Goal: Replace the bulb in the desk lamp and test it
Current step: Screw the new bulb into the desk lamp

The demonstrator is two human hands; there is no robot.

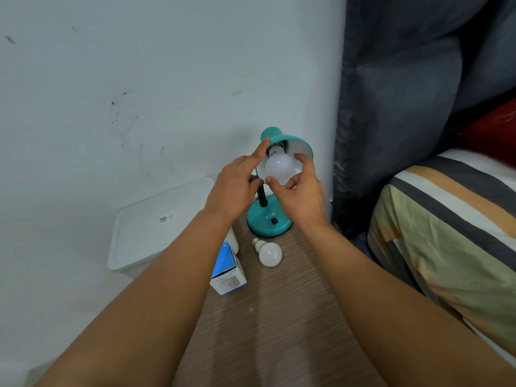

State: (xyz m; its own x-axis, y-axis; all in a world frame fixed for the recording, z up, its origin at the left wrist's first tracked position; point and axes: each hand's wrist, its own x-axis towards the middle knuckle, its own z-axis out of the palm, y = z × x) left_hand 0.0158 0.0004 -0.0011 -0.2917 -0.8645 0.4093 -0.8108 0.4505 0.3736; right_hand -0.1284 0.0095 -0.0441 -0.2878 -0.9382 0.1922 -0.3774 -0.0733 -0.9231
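A teal desk lamp [268, 223] stands at the far end of a narrow wooden table, its shade [300, 141] tilted toward me. A white bulb [279, 164] sits in the shade's socket, unlit. My right hand [300, 191] holds this bulb, thumb under it and fingers curled round its right side. My left hand [240, 182] rests against the shade's left rim with the index finger stretched along it. A second white bulb [269, 252] lies on the table in front of the lamp's base. A black switch shows on the base.
A blue and white bulb box [227, 272] stands by my left forearm on the wooden table [268, 331]. A white lidded bin [156, 222] is left of the table. A bed with striped bedding [446, 233] and a dark curtain [391, 107] lie to the right.
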